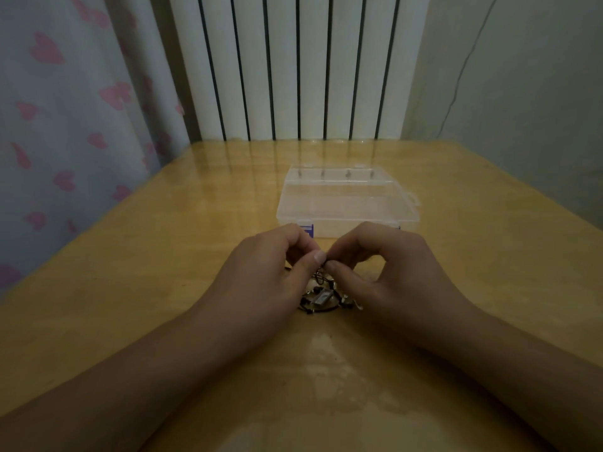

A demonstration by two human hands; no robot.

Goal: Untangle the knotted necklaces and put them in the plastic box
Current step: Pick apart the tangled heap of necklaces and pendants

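A tangle of dark-corded necklaces (321,296) with silvery pendants lies on the wooden table (163,272), between my two hands. My left hand (274,265) and my right hand (385,265) meet above it, thumb and fingertips of each pinched on a thin black cord at about the same spot. The cord runs down from the pinch into the heap. Just behind my hands stands a clear plastic box (347,203) with its lid down; part of its near edge is hidden by my knuckles.
A pale curtain with pink hearts (65,125) hangs past the table's left edge. A white ribbed radiator (293,66) stands behind the far edge, with a grey wall to the right. A dull smear marks the tabletop close to me.
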